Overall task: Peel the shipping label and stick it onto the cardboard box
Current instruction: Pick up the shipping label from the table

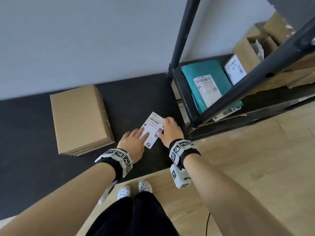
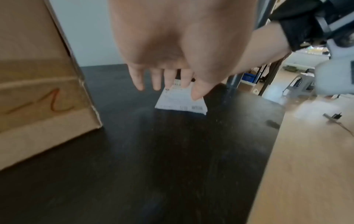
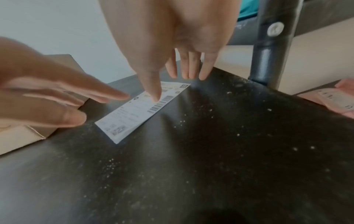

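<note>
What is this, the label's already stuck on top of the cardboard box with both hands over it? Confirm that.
Not quite. The shipping label lies flat on the dark mat, to the right of the cardboard box and apart from it, as the head view shows. The rest holds: the left hand and right hand are both over it, fingers straight.

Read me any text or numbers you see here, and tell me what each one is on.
Shipping label under both hands: barcodes and a QR code, print too blurred to read.
Label on the teal mailer: starts "033", the rest illegible.
Cardboard box: a red handwritten scrawl, not readable.
Wrist bands: square marker patterns, no words.
</note>
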A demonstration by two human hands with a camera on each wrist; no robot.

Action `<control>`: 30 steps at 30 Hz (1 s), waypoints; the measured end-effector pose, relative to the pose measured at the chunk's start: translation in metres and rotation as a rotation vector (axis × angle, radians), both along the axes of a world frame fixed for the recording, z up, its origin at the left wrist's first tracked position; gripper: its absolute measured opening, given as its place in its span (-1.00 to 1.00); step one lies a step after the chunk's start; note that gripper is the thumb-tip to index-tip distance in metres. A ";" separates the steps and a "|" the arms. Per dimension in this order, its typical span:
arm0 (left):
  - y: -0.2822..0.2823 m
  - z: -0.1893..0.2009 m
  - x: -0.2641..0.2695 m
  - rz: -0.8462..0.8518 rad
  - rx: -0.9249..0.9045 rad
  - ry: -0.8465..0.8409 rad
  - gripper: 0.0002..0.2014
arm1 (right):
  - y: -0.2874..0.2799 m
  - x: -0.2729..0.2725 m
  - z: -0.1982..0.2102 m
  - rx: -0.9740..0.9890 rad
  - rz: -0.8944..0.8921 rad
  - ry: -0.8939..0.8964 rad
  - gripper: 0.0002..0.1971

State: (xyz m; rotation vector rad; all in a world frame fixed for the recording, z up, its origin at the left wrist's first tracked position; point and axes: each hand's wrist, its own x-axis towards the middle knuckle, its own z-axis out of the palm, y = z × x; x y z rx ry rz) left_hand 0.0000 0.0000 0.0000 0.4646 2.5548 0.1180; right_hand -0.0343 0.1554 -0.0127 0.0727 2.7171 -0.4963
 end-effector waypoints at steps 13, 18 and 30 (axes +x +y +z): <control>-0.012 -0.019 0.026 -0.096 -0.007 -0.007 -0.46 | 0.003 -0.013 -0.006 -0.042 0.014 0.000 -0.37; -0.018 -0.021 0.034 -0.166 -0.012 -0.022 -0.44 | 0.003 -0.020 -0.006 -0.117 -0.073 -0.065 -0.21; -0.026 -0.025 0.036 -0.220 0.031 0.035 -0.49 | 0.002 -0.029 0.002 0.018 0.216 -0.162 -0.44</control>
